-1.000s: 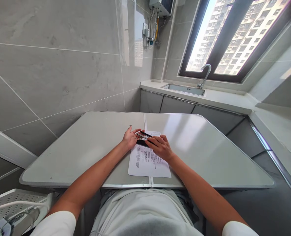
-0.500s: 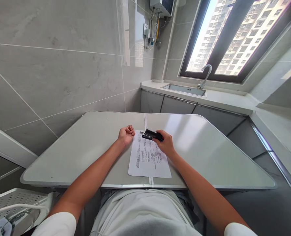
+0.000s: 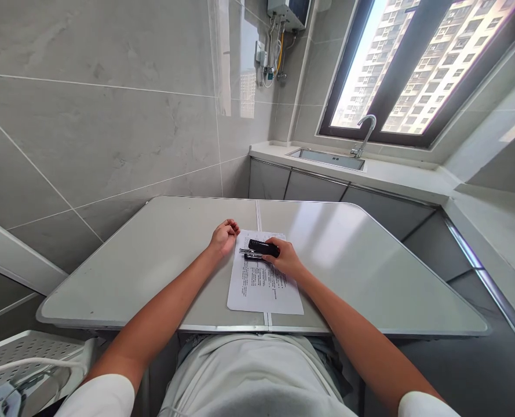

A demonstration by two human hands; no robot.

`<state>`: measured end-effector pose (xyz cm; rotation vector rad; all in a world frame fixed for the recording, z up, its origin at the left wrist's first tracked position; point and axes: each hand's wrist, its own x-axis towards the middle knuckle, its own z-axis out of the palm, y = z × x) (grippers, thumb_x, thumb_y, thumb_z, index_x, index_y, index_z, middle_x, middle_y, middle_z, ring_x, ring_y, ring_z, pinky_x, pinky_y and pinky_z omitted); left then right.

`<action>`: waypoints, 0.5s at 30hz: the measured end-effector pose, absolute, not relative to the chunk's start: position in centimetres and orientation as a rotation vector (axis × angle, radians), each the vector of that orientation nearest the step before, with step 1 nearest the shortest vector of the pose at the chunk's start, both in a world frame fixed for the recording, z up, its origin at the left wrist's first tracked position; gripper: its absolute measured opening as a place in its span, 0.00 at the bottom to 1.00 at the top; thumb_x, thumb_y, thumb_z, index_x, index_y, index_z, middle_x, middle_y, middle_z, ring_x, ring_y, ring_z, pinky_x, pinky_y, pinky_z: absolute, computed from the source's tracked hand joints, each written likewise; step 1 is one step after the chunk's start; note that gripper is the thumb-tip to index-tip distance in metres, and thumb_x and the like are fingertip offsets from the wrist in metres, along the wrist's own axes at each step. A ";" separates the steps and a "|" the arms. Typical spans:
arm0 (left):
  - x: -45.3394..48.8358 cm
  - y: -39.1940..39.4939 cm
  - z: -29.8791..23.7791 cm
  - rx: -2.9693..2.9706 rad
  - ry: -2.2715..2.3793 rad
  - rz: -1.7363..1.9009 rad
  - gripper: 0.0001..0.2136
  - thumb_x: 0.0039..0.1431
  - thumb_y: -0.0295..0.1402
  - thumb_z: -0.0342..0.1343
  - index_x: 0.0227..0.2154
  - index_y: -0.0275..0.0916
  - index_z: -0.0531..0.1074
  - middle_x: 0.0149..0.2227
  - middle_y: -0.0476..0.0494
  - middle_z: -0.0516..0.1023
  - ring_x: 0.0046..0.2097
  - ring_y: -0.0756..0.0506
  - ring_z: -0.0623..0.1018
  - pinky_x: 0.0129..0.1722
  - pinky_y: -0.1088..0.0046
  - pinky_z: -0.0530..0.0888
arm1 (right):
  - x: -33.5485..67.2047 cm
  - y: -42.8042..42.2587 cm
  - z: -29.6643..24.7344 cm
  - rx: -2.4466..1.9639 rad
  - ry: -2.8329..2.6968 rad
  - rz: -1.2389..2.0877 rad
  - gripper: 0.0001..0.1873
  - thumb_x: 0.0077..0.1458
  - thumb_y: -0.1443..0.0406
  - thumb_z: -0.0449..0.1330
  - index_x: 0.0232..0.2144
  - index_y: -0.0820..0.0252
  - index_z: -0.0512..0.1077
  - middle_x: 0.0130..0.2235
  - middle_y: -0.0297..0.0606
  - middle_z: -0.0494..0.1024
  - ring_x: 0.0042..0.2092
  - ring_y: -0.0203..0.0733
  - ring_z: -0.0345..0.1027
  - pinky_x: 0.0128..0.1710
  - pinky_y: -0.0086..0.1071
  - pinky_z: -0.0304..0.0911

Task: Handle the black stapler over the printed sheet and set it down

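Note:
A printed sheet of paper lies on the grey folding table in front of me. My right hand grips a black stapler by its rear end and holds it over the upper part of the sheet, jaws pointing left. My left hand rests on the table just left of the paper's top corner, fingers curled into a loose fist with nothing visible in it. The two hands are a short way apart.
A tiled wall stands behind and left of the table. A counter with a sink and tap runs under the window at the back right. A white perforated rack sits at the lower left.
My left hand let go of the stapler, drew left and closed into a fist. My right hand kept the stapler and brought it down and left over the paper's top.

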<state>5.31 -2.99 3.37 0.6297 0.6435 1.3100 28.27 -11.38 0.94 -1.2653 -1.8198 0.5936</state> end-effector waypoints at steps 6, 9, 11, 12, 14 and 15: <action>5.5 -3.1 3.4 0.633 0.675 1.300 0.13 0.44 0.13 0.50 0.28 0.37 0.68 0.31 0.48 0.72 0.35 0.52 0.74 0.46 0.73 0.75 | 28.3 -11.3 1.0 -1.270 -1.847 0.648 0.11 0.51 0.62 0.67 0.39 0.54 0.76 0.37 0.33 0.80 0.38 0.45 0.72 0.41 0.38 0.65; 5.6 -3.2 3.4 0.634 0.687 1.291 0.13 0.46 0.12 0.51 0.28 0.37 0.69 0.32 0.47 0.73 0.35 0.52 0.75 0.49 0.72 0.76 | 28.3 -11.3 1.0 -1.273 -1.852 0.646 0.11 0.51 0.63 0.67 0.39 0.54 0.76 0.37 0.33 0.80 0.38 0.44 0.72 0.41 0.37 0.64; 5.6 -3.4 3.5 0.648 0.676 1.274 0.13 0.48 0.11 0.53 0.29 0.37 0.69 0.34 0.46 0.74 0.37 0.52 0.77 0.54 0.70 0.76 | 28.4 -11.2 0.9 -1.281 -1.863 0.632 0.13 0.50 0.64 0.68 0.40 0.54 0.76 0.37 0.33 0.80 0.38 0.44 0.72 0.41 0.37 0.64; 5.6 -3.5 3.6 0.665 0.664 1.265 0.13 0.50 0.11 0.55 0.30 0.37 0.69 0.35 0.46 0.75 0.39 0.51 0.79 0.57 0.68 0.76 | 28.4 -11.1 0.9 -1.285 -1.873 0.627 0.13 0.50 0.64 0.69 0.40 0.54 0.76 0.37 0.32 0.80 0.39 0.44 0.72 0.41 0.37 0.64; 5.6 -3.8 3.7 0.719 0.639 1.246 0.13 0.52 0.12 0.58 0.31 0.37 0.69 0.39 0.45 0.76 0.46 0.48 0.82 0.62 0.64 0.74 | 28.5 -10.9 0.7 -1.295 -1.891 0.624 0.14 0.49 0.64 0.69 0.40 0.54 0.76 0.38 0.32 0.81 0.39 0.44 0.72 0.42 0.37 0.65; 5.6 -3.9 3.8 0.748 0.632 1.238 0.13 0.52 0.13 0.60 0.31 0.38 0.68 0.41 0.44 0.76 0.49 0.47 0.82 0.64 0.62 0.73 | 28.6 -10.8 0.5 -1.302 -1.901 0.627 0.15 0.49 0.64 0.70 0.41 0.54 0.76 0.38 0.32 0.81 0.39 0.44 0.72 0.42 0.37 0.65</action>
